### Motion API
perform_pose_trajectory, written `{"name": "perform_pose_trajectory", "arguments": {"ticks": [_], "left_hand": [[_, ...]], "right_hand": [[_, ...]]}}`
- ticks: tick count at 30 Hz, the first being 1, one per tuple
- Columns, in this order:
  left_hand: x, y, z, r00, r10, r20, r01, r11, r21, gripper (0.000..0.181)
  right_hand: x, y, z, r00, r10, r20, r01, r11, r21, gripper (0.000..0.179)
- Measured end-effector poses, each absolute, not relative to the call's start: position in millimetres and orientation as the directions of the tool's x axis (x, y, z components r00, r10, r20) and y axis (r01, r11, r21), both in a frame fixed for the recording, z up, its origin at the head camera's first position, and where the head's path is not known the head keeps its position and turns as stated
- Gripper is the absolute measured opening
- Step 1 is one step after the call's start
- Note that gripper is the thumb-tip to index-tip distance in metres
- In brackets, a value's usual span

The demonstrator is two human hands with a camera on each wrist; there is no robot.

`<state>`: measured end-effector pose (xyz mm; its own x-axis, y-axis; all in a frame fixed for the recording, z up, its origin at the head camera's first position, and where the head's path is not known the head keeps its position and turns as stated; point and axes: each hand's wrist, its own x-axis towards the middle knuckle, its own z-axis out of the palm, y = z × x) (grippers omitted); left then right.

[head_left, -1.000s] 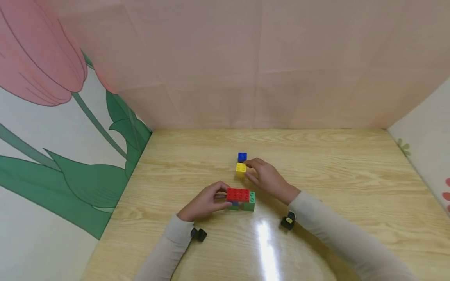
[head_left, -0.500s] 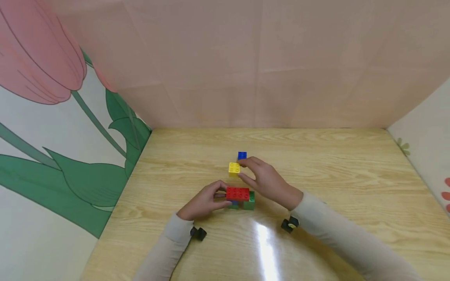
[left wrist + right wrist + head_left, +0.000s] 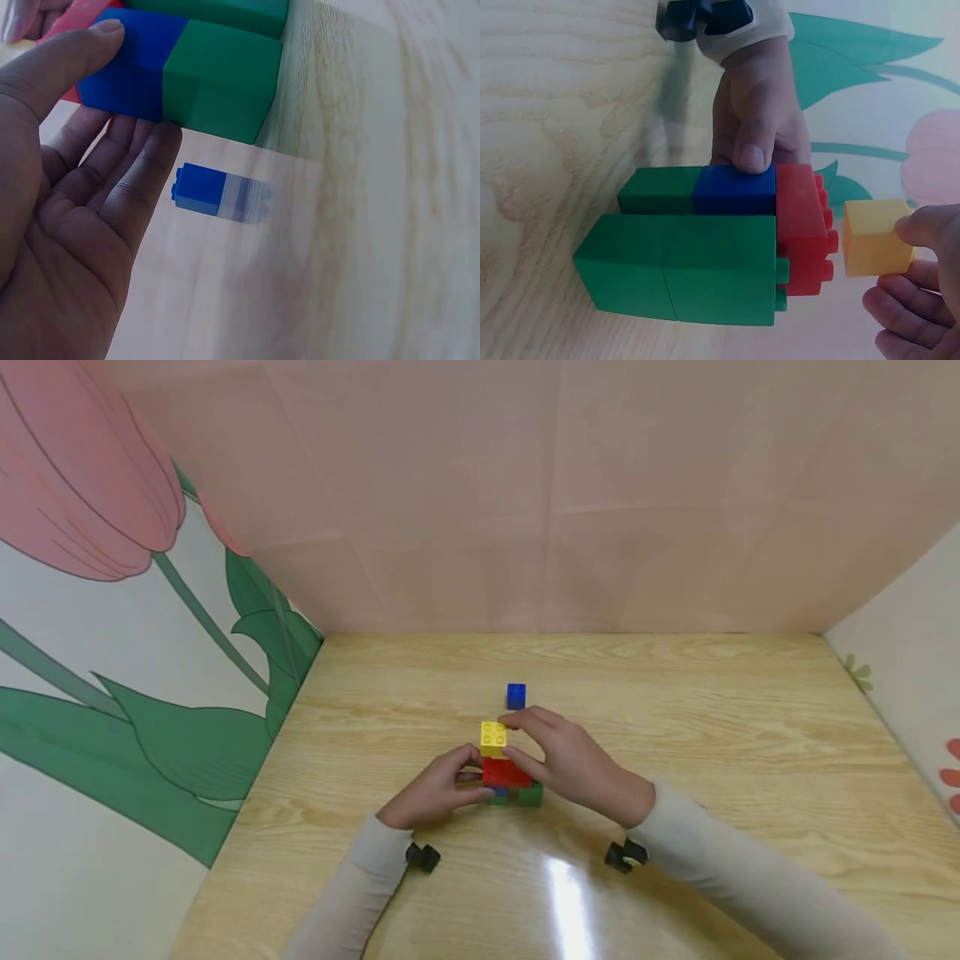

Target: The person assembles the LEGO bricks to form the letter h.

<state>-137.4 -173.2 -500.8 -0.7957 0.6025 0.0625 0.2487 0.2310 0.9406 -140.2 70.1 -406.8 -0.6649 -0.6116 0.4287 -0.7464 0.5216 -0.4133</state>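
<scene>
My left hand (image 3: 438,789) steadies a small build of toy building bricks on the table, its thumb and fingers gripping the blue brick (image 3: 739,191) in it. That brick sits on a green brick (image 3: 223,79), with a long red brick (image 3: 802,225) on top. Two more stacked green bricks (image 3: 720,270) stand beside this column, partly under the red one. Between thumb and fingers, my right hand (image 3: 577,772) pinches a yellow brick (image 3: 493,738). In the right wrist view a narrow gap separates it from the red brick's studs.
Behind the build, a loose blue brick (image 3: 516,696) stands on the wooden table (image 3: 712,718). A pink cloth (image 3: 555,510) hangs at the table's back edge. Printed panels stand at the left and right, the left one with a tulip (image 3: 82,477).
My right hand has carried the yellow brick leftward and toward me, from beside the loose blue brick to over the red one. My left hand has stayed on the build.
</scene>
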Motion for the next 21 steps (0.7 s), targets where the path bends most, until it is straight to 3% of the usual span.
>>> {"name": "perform_pose_trajectory", "arguments": {"ticks": [21], "left_hand": [[-136.6, -172.7, -499.6, -0.800, 0.598, 0.050, 0.237, 0.239, 0.942, 0.034]], "right_hand": [[-130.6, 75.6, -416.1, -0.656, -0.627, 0.421, -0.754, 0.514, -0.408, 0.041]]}}
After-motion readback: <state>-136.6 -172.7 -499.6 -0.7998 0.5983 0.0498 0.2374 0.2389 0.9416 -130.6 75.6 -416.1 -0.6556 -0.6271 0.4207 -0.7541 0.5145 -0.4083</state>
